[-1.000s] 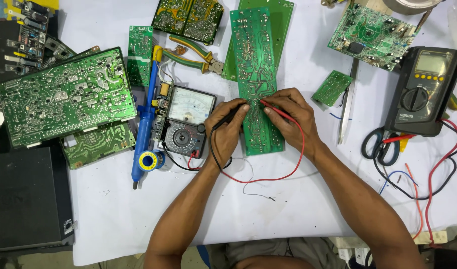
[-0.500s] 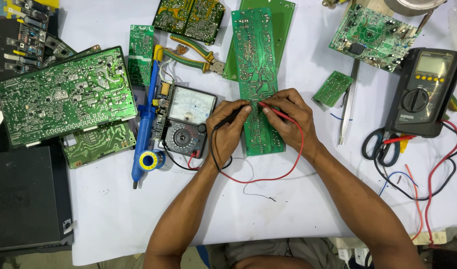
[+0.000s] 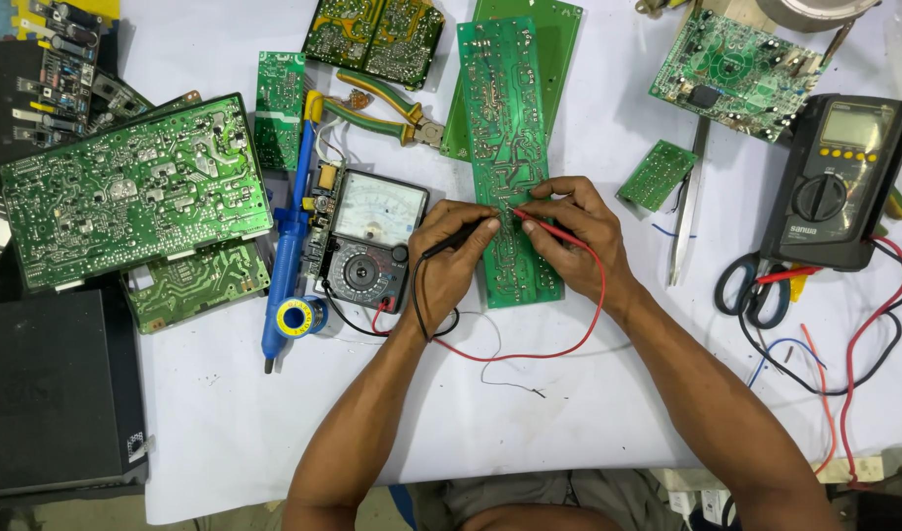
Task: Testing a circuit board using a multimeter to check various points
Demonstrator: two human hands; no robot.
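The left hand [image 3: 456,258] is closed around a black test probe [image 3: 458,239], its tip pointing right onto the long green circuit board [image 3: 510,157] that lies lengthwise away from the person on the white surface [image 3: 589,413]. The right hand [image 3: 574,241] pinches a red test probe [image 3: 544,228], its tip aimed left and meeting the same board just beside the black one; whether the two tips touch each other is hard to tell. Both hands rest on the near end of the board, fingers curled over it. The red lead [image 3: 569,334] loops from the right hand back under both wrists toward the analog multimeter [image 3: 367,241], which sits just left of the left hand. Left of that meter lies a blue desoldering pump [image 3: 292,236] with a solder spool [image 3: 298,317] at its near end. Farther left is a large green circuit board [image 3: 126,192]. Well to the right of the right hand stands a black digital multimeter [image 3: 835,182], with tweezers [image 3: 689,211] between it and the hand.
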